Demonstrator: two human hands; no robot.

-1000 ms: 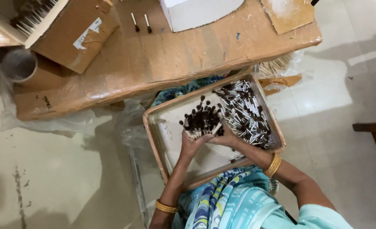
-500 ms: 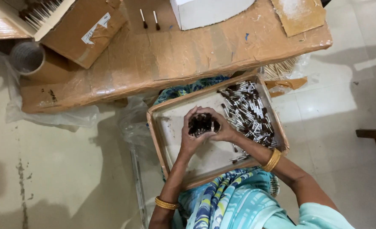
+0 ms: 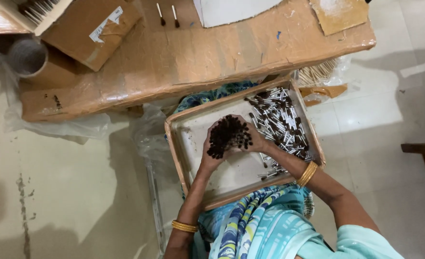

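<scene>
Both hands had drawn together since the earlier frame, gathering the bundle [image 3: 228, 136] of dark-tipped sticks upright between them over the tray [image 3: 192, 158]. Left hand [image 3: 211, 154] cupped the bundle from its own side and below; right hand [image 3: 253, 142] closed against the opposite side, so each hand held it. Long axes of the sticks ran toward the camera, tips up. Loose sticks [image 3: 282, 124] lay just beyond the right hand, the nearer one.
</scene>
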